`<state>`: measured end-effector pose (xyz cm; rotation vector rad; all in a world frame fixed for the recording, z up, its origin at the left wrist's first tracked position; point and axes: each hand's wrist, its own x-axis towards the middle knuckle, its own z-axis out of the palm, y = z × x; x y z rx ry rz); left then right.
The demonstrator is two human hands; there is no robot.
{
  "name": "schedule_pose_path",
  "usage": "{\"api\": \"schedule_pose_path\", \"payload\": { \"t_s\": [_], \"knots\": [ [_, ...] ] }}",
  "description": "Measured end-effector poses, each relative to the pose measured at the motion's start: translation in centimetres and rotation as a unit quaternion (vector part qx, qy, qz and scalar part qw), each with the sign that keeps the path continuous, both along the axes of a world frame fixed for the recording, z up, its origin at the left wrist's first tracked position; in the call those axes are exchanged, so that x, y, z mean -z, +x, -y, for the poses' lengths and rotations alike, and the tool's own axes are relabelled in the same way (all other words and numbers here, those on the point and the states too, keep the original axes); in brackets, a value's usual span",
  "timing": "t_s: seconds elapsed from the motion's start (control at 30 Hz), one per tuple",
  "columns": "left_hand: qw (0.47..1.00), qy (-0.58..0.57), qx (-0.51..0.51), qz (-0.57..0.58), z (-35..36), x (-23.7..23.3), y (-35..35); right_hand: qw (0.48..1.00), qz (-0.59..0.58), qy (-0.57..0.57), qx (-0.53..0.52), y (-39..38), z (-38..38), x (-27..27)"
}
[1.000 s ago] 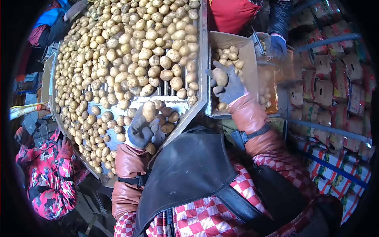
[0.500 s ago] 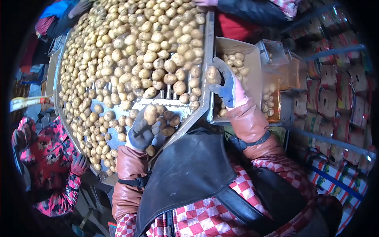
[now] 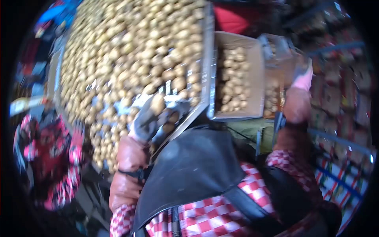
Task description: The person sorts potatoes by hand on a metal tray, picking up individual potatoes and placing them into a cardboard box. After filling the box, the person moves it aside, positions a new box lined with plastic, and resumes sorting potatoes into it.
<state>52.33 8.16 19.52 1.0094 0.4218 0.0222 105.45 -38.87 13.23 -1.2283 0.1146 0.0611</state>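
A large heap of yellow potatoes (image 3: 130, 43) covers the slatted sorting table (image 3: 206, 59). Gloved in grey, my left hand (image 3: 144, 121) is closed around one potato (image 3: 158, 104) near the table's front corner, with a few darker potatoes beside it. My right hand (image 3: 303, 77), in a grey and pink glove, is stretched far out to the right, by the outer side of an orange-lined box (image 3: 282, 94) that has potatoes in it. Motion smears its fingers, and whether it holds anything does not show. Between my hands stands an open cardboard box (image 3: 257, 79) partly filled with potatoes.
A co-worker in pink camouflage (image 3: 51, 154) stands on the left with a gloved hand by the table edge. Another person's blue clothing (image 3: 55, 14) shows at the far left. Stacked cartons (image 3: 335, 91) on blue-railed shelving line the right side.
My right hand has moved right, from above the cardboard box to beyond the orange-lined box; the potato it held no longer shows. My left hand keeps its potato. The co-worker's hand has risen.
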Motion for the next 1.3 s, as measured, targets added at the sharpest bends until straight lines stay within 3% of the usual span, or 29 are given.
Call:
{"api": "schedule_pose_path", "payload": {
  "t_s": [0.03, 0.07, 0.1, 0.13, 0.17, 0.23, 0.3, 0.33, 0.37, 0.43, 0.5, 0.53, 0.63, 0.7, 0.8, 0.83, 0.87, 0.9, 0.93, 0.97, 1.0, 1.03, 1.1, 1.13, 1.17, 1.2, 1.23, 1.27, 1.3],
  "knots": [
    [0.984, 0.179, 0.017, 0.0, 0.1, 1.1, 0.2, 0.994, -0.09, 0.057, -0.02, -5.1, -4.8, 1.7],
    [0.988, -0.138, -0.069, -0.016, 0.8, -0.4, 1.2, 0.98, -0.157, 0.08, -0.087, -9.6, -9.0, 2.8],
    [0.985, -0.168, -0.019, 0.031, 0.9, -0.6, 1.8, 0.962, -0.2, 0.092, -0.163, -14.1, -12.9, 3.2],
    [0.978, -0.204, 0.002, 0.036, 0.6, 0.2, 1.7, 0.927, -0.205, 0.024, -0.313, -20.6, -18.7, -1.1],
    [0.969, -0.24, 0.028, 0.046, 0.7, 1.1, 1.6, 0.891, -0.196, -0.03, -0.408, -23.8, -22.1, -1.2],
    [0.965, -0.261, -0.001, 0.031, 1.6, 1.2, 1.8, 0.837, -0.237, -0.023, -0.493, -29.8, -28.1, -3.0],
    [0.971, -0.21, -0.044, -0.101, 1.9, 2.5, 1.8, 0.785, -0.317, 0.035, -0.532, -33.5, -31.6, -3.2],
    [0.973, -0.221, -0.059, -0.045, 2.7, 1.9, 1.5, 0.786, -0.182, -0.003, -0.591, -34.3, -32.4, -3.3],
    [0.983, -0.181, -0.002, -0.013, 2.5, 3.1, 1.1, 0.768, -0.042, -0.042, -0.638, -34.8, -32.8, -3.3],
    [0.977, -0.158, -0.025, -0.141, 1.8, 2.5, 0.3, 0.767, -0.176, 0.107, -0.607, -35.2, -32.9, -3.1],
    [0.969, -0.073, -0.062, -0.228, 1.0, 1.7, -1.4, 0.78, -0.211, 0.2, -0.554, -35.0, -33.2, -2.3],
    [0.966, -0.107, -0.084, -0.222, 0.1, 3.2, -2.8, 0.77, -0.242, 0.22, -0.548, -34.6, -32.8, -2.0],
    [0.946, -0.013, -0.185, -0.267, -0.4, 5.4, -6.3, 0.749, -0.282, 0.279, -0.531, -33.7, -32.1, -2.9],
    [0.958, 0.078, -0.116, -0.251, -0.5, 9.5, -8.7, 0.753, -0.286, 0.286, -0.519, -33.1, -31.4, -3.0],
    [0.969, 0.071, -0.118, -0.204, -2.1, 12.2, -10.0, 0.735, -0.322, 0.348, -0.484, -31.6, -29.7, -1.0],
    [0.97, 0.099, -0.103, -0.199, -2.4, 13.4, -9.8, 0.747, -0.358, 0.342, -0.444, -30.6, -28.2, -0.8],
    [0.949, 0.082, -0.134, -0.273, -1.1, 7.0, -6.9, 0.764, -0.338, 0.365, -0.41, -29.3, -26.1, -0.2],
    [0.962, 0.162, -0.119, -0.186, -2.0, 9.3, -8.5, 0.779, -0.317, 0.389, -0.377, -28.0, -23.7, 1.2],
    [0.959, 0.098, -0.177, -0.198, -1.6, 6.1, -8.2, 0.905, -0.174, 0.197, -0.333, -25.4, -20.5, 5.5],
    [0.955, 0.127, -0.178, -0.202, -2.2, 5.5, -9.2, 0.963, -0.023, -0.008, -0.27, -22.8, -16.8, 8.9],
    [0.947, 0.104, -0.234, -0.194, -2.5, 5.7, -10.7, 0.979, -0.09, 0.075, -0.165, -21.2, -13.7, 8.0],
    [0.934, 0.083, -0.293, -0.186, -3.0, 6.0, -12.5, 0.96, -0.156, 0.226, -0.053, -20.1, -10.5, 7.8],
    [0.928, 0.121, -0.324, -0.139, -5.0, 10.3, -18.0, 0.939, -0.16, 0.299, 0.063, -19.0, -5.7, 8.1],
    [0.89, 0.123, -0.39, -0.2, -4.3, 9.6, -18.8, 0.932, -0.173, 0.312, 0.066, -19.3, -4.9, 8.7],
    [0.861, 0.061, -0.453, -0.223, -2.7, 4.3, -16.4, 0.95, -0.267, 0.151, 0.064, -19.7, -5.4, 7.3],
    [0.837, 0.018, -0.528, -0.14, -3.4, 8.1, -20.1, 0.942, -0.298, 0.151, 0.013, -21.4, -7.7, 7.9],
    [0.78, 0.253, -0.477, -0.316, -5.1, 12.9, -24.4, 0.939, -0.299, 0.145, -0.093, -23.0, -10.4, 8.5],
    [0.735, 0.349, -0.484, -0.323, -4.6, 11.4, -24.5, 0.927, -0.288, 0.142, -0.195, -24.2, -12.6, 8.8],
    [0.71, 0.371, -0.499, -0.331, -5.0, 9.8, -24.3, 0.909, -0.268, 0.142, -0.287, -24.9, -14.3, 8.9]
  ]
}}
